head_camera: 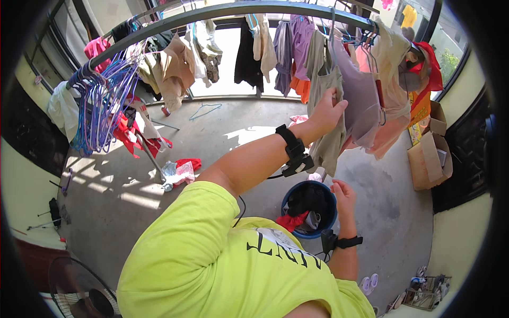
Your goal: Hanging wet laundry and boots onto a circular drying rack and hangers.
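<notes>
My left hand point(328, 111) pinches the upper edge of a grey-green sleeveless top point(328, 147), which hangs on a hanger from a metal clothes rail point(238, 8). Beside it on the right hangs a mauve garment point(358, 99). Lower down, my right hand point(345, 195) is raised beside the rim of a blue tub point(332, 222), its fingers loosely curled with no object visible in them; how far they are closed is unclear. Dark and red clothes lie in the tub. Both wrists wear black straps with small devices.
Many empty hangers point(95, 107) crowd the rail's left end. Clothes point(181, 175) and a blue hanger point(205, 111) lie on the floor. A cardboard box point(429, 159) stands at right, a fan point(83, 294) at lower left, and a shoe rack point(425, 296) at lower right.
</notes>
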### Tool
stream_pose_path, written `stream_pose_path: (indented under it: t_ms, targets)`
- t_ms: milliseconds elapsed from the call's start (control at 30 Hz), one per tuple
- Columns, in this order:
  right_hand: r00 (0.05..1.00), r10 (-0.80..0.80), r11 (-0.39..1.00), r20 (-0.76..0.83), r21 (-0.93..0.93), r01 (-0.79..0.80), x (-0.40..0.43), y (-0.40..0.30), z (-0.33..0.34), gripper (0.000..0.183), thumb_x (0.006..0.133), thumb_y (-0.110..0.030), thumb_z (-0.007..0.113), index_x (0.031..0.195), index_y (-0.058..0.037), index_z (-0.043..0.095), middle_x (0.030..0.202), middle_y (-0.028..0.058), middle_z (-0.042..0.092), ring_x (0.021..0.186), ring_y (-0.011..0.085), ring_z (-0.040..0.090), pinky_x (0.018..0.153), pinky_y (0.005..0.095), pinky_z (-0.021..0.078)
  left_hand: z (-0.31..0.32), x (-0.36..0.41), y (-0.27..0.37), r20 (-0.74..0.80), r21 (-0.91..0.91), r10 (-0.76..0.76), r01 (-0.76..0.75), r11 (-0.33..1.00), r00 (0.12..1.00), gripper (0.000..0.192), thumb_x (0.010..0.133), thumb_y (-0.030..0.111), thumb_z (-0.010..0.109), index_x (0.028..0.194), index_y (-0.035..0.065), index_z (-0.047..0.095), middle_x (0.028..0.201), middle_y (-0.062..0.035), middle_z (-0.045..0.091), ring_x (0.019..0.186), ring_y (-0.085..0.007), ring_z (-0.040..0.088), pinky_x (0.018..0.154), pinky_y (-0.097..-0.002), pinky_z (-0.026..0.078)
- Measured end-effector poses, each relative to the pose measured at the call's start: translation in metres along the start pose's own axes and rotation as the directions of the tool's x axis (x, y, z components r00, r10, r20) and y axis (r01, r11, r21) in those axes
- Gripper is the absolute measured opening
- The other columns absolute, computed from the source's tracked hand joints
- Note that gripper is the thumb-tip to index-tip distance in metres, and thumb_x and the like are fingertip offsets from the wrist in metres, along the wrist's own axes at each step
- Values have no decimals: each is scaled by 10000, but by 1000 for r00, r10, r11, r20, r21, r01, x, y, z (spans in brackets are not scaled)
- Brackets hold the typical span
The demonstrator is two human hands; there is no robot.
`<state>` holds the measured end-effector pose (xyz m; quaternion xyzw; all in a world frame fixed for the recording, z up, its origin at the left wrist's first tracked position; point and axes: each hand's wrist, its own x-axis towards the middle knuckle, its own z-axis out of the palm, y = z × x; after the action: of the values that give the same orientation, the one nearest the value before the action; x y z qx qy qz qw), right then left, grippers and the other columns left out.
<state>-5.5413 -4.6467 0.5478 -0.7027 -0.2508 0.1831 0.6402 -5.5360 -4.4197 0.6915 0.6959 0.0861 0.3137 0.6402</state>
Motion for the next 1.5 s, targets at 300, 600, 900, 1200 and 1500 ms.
stream_pose_path:
  t_ms: [300,600,900,1200,1500]
  targets:
    - [883,54,998,466,-8,-57,22,-4,85,191,878,-112,554,1011,13,609,823,31,612,750,75,556,705,199,443,-209,-176,-80,-165,303,-549,572,762,819,422,845,236,514,1212,32,477,995,-92,573,806,-167,560,705,-295,452]
    - [643,156,985,750,-163,-48,16,-8,240,196,888,-116,537,1020,12,605,811,19,606,749,75,554,700,202,440,-431,-428,-105,-772,-79,-517,752,654,369,201,829,151,523,988,36,572,808,-23,564,654,-101,525,556,-254,448]
    - [392,213,961,895,-265,84,-18,-20,473,211,888,-138,544,1024,13,600,804,38,613,771,93,567,716,221,453,-562,-585,-136,-842,-311,-533,734,604,82,213,840,159,517,1002,37,581,807,-30,589,668,-117,552,577,-267,464]
    - [41,377,901,925,-376,216,-99,18,709,203,871,-145,546,1018,-21,614,811,48,622,787,112,575,727,238,455,-643,-638,-146,-749,-617,-650,489,616,-125,237,877,203,490,1007,25,577,841,-43,592,744,-119,561,633,-263,484]
    - [125,478,686,870,-458,565,-125,199,859,246,837,-226,547,1015,-76,626,894,103,639,870,224,607,771,310,460,-689,-657,-244,-794,-607,-599,157,779,-97,265,901,246,481,1099,84,548,938,-23,595,751,-107,556,658,-236,425]
